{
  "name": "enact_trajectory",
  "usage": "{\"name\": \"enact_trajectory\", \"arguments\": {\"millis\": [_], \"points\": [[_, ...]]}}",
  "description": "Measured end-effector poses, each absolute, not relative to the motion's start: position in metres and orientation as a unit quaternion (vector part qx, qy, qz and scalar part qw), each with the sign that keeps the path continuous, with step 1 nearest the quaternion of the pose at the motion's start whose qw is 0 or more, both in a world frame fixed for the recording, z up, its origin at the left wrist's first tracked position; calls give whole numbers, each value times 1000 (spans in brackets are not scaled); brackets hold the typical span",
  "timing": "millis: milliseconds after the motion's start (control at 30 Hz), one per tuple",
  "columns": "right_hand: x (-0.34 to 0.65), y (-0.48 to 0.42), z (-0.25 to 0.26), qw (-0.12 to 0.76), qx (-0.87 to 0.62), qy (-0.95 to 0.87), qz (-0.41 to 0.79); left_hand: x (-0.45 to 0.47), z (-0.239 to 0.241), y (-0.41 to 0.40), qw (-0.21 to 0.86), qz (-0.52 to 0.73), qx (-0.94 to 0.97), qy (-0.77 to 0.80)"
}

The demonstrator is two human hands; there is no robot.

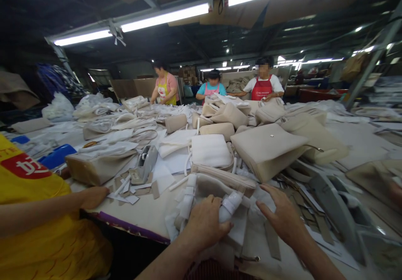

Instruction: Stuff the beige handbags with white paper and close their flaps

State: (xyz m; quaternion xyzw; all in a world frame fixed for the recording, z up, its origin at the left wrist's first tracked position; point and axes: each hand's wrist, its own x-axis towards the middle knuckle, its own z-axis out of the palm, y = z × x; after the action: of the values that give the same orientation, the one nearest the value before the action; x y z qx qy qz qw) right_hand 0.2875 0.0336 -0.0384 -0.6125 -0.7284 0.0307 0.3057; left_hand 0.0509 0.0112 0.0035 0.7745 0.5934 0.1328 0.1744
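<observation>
The left grip (205, 219) is clasping a pale handbag's (210, 186) white-wrapped handle (231, 204); the right grip (282, 213) is spreading wide, empty, beside the handbag.

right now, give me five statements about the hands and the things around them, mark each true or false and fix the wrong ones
1. The left hand grips a rounded white-wrapped part. True.
2. The right hand is clenched in a fist. False: the right hand is open, its fingers spread.
3. Loose white and brownish flat strips lie beside the grey plastic tape dispenser on the left. True.
4. Across the table, the person in the bright red apron is between two others. False: the person in the bright red apron is the rightmost of the three.
5. A large beige bag with a small metal stud lies beyond the right hand. True.
</observation>
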Motion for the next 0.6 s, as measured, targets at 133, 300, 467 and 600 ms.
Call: {"name": "enact_trajectory", "arguments": {"millis": [133,300,467,600], "points": [[290,28,-56,323,-636,-696,87,69,7,19,125,99,785,598],[274,25,-55,344,-608,-710,87,80,-4,25,152,96,773,608],[270,27,-57,348,-594,-719,96,83,3,29,158,87,756,630],[271,25,-59,349,-585,-722,121,85,9,35,135,80,762,629]]}}
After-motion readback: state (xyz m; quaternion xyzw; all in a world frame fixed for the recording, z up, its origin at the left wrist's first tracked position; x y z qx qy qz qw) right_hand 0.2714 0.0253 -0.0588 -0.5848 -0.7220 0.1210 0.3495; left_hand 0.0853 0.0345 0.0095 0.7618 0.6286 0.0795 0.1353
